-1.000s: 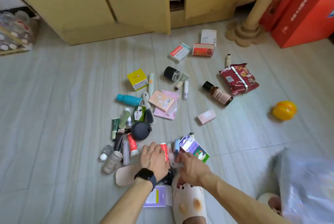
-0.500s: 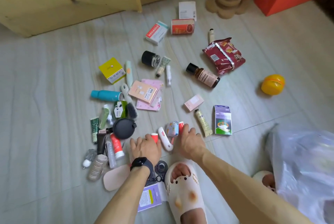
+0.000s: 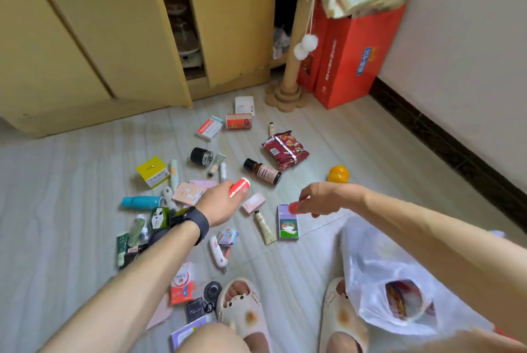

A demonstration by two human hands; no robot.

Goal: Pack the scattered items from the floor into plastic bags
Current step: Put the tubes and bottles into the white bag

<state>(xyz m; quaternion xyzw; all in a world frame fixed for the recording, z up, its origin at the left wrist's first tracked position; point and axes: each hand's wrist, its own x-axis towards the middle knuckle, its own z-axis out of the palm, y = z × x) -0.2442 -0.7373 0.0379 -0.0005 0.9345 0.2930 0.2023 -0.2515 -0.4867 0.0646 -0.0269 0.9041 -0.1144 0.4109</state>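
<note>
Change noted: half a second ago both hands are down at the pile by the slippers, each on a small red item. Now both are lifted clear of the floor (image 3: 71, 181), each carrying one.

Left hand (image 3: 219, 204): fingers curled round a red tube (image 3: 239, 187), which sticks out up and to the right past the thumb side. Forearm reaches forward over the left part of the pile, watch (image 3: 196, 223) on the wrist.

Right hand (image 3: 325, 198): palm down, fingertips pinching a red stick (image 3: 295, 207) that is blurred; what it is, I cannot tell. Arm comes in from the lower right, passing above the bag (image 3: 370, 267).

Bag: lies slumped on the floor beside the right slipper (image 3: 342, 312), below the right forearm. Something reddish shows through the plastic. Where its mouth lies is not clear.

Meaning for the task: two items are picked and ready to drop, so I judge this the carry stage. The right hand is nearer the bag; the left must cross over.

Remaining: most items lie scattered, among them the snack packet (image 3: 285, 150), brown bottle (image 3: 263, 171), yellow box (image 3: 152, 171) and teal bottle (image 3: 141, 202). Packing looks early.
</note>
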